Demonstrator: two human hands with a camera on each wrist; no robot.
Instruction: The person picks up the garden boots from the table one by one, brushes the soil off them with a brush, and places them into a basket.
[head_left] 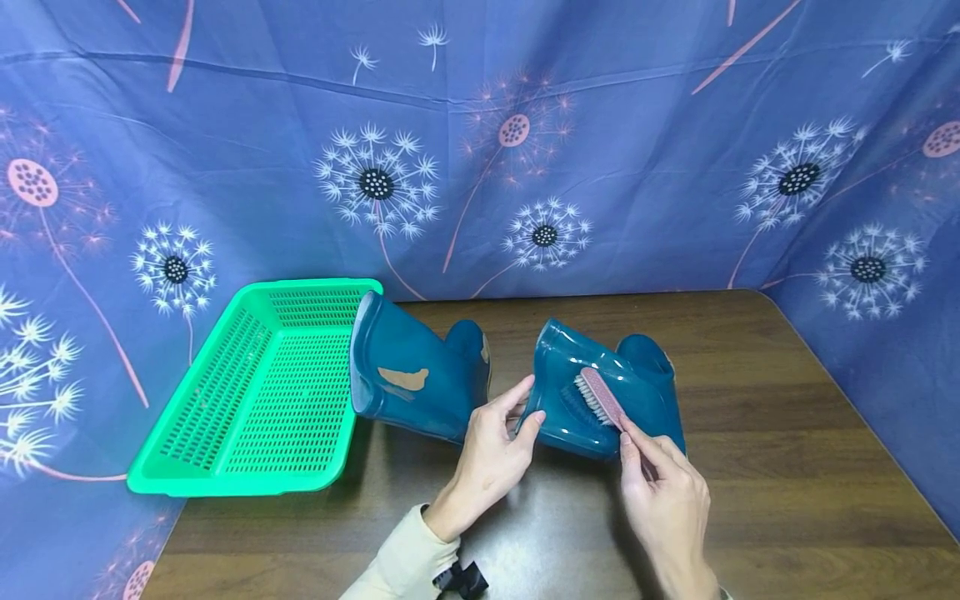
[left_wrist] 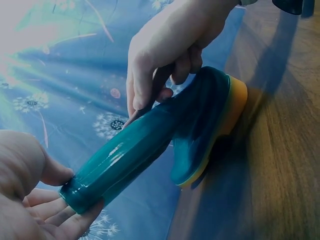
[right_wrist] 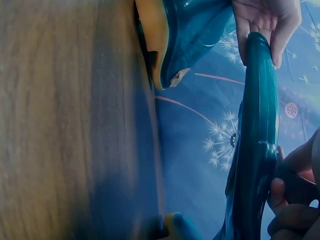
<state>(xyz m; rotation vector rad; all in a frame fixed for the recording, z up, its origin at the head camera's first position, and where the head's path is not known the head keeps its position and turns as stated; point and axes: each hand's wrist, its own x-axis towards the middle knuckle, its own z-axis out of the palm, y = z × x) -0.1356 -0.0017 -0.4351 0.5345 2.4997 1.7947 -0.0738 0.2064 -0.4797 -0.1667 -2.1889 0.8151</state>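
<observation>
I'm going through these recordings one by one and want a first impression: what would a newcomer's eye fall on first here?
Probably the bright green basket at the left of the wooden table, vivid against the blue dandelion-print cloth. Next, likely, the teal boot beside it with a tan patch, and a second boot further right, its top held by the left hand while the right hand holds a pink brush at its shaft.
</observation>
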